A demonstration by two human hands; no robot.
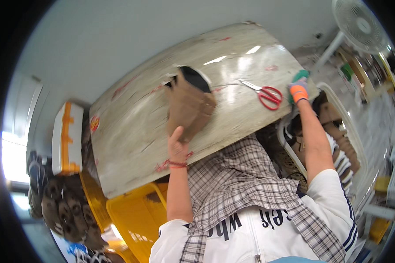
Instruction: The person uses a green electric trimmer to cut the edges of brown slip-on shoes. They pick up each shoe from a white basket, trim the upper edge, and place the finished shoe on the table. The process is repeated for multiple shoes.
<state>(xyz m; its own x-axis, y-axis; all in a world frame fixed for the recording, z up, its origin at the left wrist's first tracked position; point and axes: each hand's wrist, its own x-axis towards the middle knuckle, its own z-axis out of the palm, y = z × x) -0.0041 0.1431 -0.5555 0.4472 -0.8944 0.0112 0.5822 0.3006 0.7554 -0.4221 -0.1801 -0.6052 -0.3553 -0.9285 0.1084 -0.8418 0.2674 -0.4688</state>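
Observation:
My left hand is closed on the near end of a brown shoe upper, soft and somewhat blurred, with a black-lined opening at its far end. The upper is over the middle of the table; whether it touches the top I cannot tell. My right hand, in a glove with green fingers and an orange cuff, is at the table's right edge. Its thumb and fingers look apart, with nothing visible in them. Just left of it lie red-handled scissors, blades pointing to the far left.
The table has a worn, marbled top. A pale crate of brown uppers stands right of it. Yellow bins are at the near left, beside a white foam box and piled brown uppers. A fan stands at the far right.

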